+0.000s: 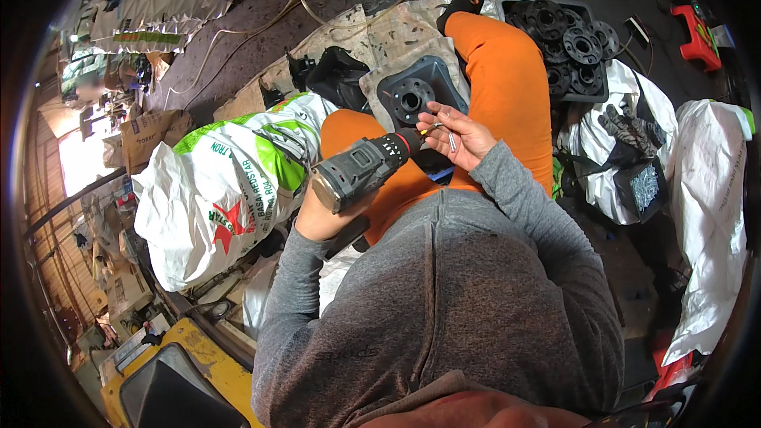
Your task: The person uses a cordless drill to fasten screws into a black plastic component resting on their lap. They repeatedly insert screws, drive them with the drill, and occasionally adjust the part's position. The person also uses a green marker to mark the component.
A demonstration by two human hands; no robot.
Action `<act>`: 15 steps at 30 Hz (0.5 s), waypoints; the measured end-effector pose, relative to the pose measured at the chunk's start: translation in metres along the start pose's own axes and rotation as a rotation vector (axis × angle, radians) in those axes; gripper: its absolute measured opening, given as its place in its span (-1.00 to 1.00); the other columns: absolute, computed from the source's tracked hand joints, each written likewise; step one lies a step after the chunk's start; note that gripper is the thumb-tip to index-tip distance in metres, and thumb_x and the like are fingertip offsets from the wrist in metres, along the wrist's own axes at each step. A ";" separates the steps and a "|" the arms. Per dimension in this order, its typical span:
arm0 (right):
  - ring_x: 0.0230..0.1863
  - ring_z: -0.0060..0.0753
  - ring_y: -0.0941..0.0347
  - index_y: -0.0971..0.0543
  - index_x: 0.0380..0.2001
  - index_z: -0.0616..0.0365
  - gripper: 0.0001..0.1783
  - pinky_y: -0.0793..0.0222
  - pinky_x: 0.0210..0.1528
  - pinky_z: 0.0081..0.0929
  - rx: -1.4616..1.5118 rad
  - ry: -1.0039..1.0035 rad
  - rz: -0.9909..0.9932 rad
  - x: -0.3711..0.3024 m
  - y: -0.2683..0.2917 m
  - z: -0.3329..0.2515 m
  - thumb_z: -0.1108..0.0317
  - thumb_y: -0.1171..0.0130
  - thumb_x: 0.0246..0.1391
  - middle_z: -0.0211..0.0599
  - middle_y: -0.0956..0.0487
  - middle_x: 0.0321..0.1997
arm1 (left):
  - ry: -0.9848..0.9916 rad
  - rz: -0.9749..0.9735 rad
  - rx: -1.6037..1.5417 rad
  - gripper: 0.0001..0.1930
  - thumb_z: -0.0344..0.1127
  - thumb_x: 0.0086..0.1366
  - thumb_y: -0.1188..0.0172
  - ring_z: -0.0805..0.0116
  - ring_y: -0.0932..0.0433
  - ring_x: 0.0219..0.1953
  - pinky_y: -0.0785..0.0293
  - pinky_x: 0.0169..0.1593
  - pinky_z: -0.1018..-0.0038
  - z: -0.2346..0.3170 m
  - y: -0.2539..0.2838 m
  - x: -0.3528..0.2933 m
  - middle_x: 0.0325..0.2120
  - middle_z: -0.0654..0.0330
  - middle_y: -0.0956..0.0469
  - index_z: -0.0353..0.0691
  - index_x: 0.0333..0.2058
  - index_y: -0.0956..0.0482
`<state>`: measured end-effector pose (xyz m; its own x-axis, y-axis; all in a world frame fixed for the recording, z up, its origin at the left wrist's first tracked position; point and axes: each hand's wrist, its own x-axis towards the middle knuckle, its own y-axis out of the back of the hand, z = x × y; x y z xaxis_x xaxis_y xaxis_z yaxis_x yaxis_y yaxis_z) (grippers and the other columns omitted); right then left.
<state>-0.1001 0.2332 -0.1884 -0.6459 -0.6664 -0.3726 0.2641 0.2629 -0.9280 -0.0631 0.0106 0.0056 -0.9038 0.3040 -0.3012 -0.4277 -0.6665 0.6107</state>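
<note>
My left hand is wrapped round the handle of a grey and black cordless drill, whose chuck points up and to the right. Just off the chuck's tip is my right hand, palm up, with its thumb and fingers curled round small silver screws. How many screws it holds I cannot tell. Between my knees, beyond the drill, a round black flanged part with a central hole sits in a dark grey tub.
Many black flanged parts fill a crate at the upper right. A black box of screws rests on a white sack, near a dark glove. A full white and green sack stands left. A hose crosses the floor.
</note>
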 end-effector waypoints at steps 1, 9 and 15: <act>0.01 -0.28 -0.54 -0.34 0.12 0.20 -0.65 -0.60 -0.04 -0.38 -0.025 -0.014 -0.006 0.000 0.000 -0.001 0.38 0.07 0.30 -0.19 -0.55 -0.01 | -0.013 -0.013 0.011 -0.64 -0.42 0.00 -0.33 0.24 -0.59 -0.25 -0.49 -0.14 0.38 -0.002 0.003 0.000 -0.28 0.12 -0.60 -0.27 -0.16 -0.56; -0.15 -0.36 -0.61 -0.28 0.22 0.23 -0.54 -0.65 -0.15 -0.48 -0.072 -0.139 -0.078 -0.003 -0.002 -0.008 0.32 0.07 0.30 -0.23 -0.60 -0.11 | 0.086 -0.050 -0.077 -0.64 -0.41 -0.01 -0.33 0.21 -0.59 -0.26 -0.49 -0.14 0.36 -0.009 0.012 -0.007 -0.29 0.13 -0.60 -0.26 -0.17 -0.56; -0.22 -0.42 -0.62 -0.31 0.20 0.24 -0.56 -0.66 -0.20 -0.52 -0.083 -0.146 0.006 0.001 -0.006 0.000 0.29 0.07 0.31 -0.25 -0.61 -0.15 | -0.050 -0.040 0.104 -0.50 -0.39 -0.01 -0.32 0.18 -0.60 -0.13 -0.48 -0.01 0.39 0.000 0.011 -0.003 -0.07 0.10 -0.55 -0.25 -0.02 -0.49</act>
<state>-0.1021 0.2312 -0.1827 -0.5322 -0.7570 -0.3790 0.2034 0.3202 -0.9253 -0.0653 0.0022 0.0134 -0.8845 0.3644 -0.2915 -0.4604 -0.5795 0.6725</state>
